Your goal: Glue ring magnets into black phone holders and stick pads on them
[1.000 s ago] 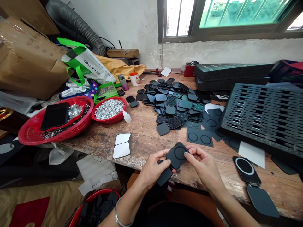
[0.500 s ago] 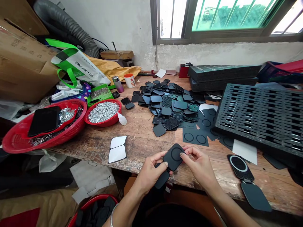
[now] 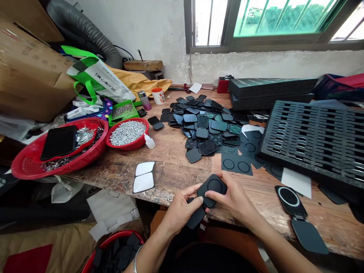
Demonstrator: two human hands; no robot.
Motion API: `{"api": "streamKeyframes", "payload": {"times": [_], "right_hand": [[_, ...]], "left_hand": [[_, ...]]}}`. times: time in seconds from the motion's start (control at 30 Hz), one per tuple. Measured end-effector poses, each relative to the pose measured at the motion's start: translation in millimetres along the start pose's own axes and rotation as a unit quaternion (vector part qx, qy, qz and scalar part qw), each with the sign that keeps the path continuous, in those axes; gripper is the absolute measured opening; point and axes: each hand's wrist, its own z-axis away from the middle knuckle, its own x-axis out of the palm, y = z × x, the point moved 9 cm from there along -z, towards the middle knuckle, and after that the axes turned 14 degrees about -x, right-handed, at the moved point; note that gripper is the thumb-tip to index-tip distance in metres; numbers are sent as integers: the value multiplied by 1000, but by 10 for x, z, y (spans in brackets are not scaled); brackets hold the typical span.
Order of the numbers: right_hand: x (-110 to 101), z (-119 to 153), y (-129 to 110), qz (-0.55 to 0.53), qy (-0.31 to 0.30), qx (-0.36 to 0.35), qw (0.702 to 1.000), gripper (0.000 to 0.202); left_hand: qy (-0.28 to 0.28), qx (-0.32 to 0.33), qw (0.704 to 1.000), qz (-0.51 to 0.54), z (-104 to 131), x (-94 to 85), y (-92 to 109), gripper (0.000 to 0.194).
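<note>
A black folding pad with a ring mark [image 3: 214, 184] is held between my two hands at the table's front edge. My left hand [image 3: 182, 206] grips it near the hinge, thumb on top, with the second panel [image 3: 196, 213] hanging below. My right hand [image 3: 230, 193] clasps the upper panel, its thumb lying across the face and its fingers around the far edge. To the right lies an opened folding pad with a white ring [image 3: 288, 196]. A backing sheet with two white squares [image 3: 143, 182] rests to the left.
A heap of black folding pads [image 3: 201, 123] covers the table's middle. Ring-marked sheets [image 3: 236, 163] lie beside a black foam tray [image 3: 307, 140] at right. At left stand a red basket of metal pins [image 3: 127, 132], a larger red basket [image 3: 28, 167] and a small white bottle [image 3: 149, 141].
My right hand has shifted from pinching the pad's right edge to wrapping round it, its thumb now flat across the face. The view has swung slightly left.
</note>
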Motion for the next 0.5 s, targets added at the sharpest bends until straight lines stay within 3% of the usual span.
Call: {"api": "streamKeyframes", "payload": {"times": [0.07, 0.17, 0.3, 0.4, 0.5], "right_hand": [[160, 8, -31, -83, -10, 6, 996, 24], [349, 61, 20, -151, -11, 67, 986, 42], [547, 112, 64, -185, -53, 118, 974, 48], [426, 120, 136, -207, -9, 146, 967, 46], [179, 160, 174, -178, 24, 126, 976, 40]], "left_hand": [[-24, 2, 1000, -13, 46, 9, -14, 50], [-53, -7, 998, -25, 137, -20, -58, 52], [-72, -27, 997, -25, 332, -259, -150, 50], [-115, -84, 989, -50, 571, -652, -390, 45], [-87, -160, 982, -41, 747, -1348, -871, 38]]}}
